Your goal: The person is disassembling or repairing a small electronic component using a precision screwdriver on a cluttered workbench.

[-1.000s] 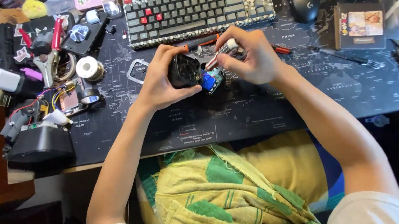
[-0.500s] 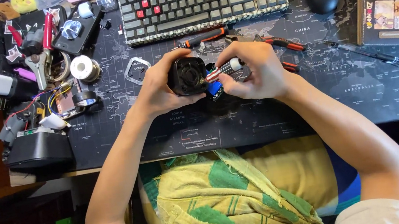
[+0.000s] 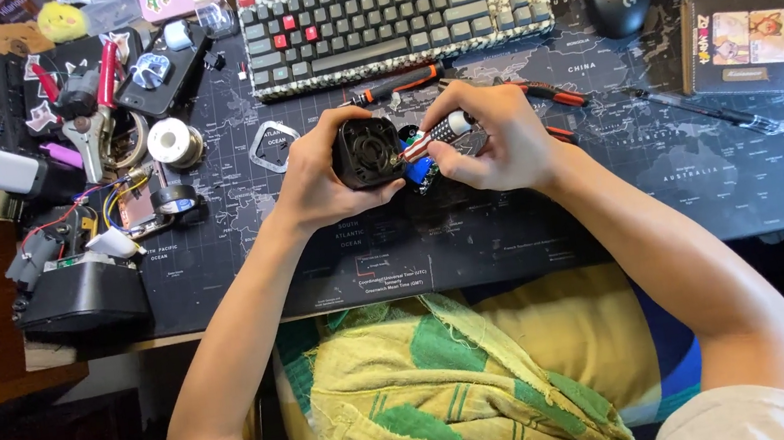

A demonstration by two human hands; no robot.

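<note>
Gripping: left hand clamped round black fan housing above desk mat | right hand pinching silver-handled driver | risk: tip slipping from fan, thin grip.

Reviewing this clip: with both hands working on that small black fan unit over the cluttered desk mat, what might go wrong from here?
1. The left hand holds the black fan unit in the air, off the desk mat; a slip could drop it.
2. The right hand presses a small silver-tipped tool close to the fingers, so it might skid off.
3. The red-handled pliers and screwdriver lie right beside the hands and may be knocked.
</note>
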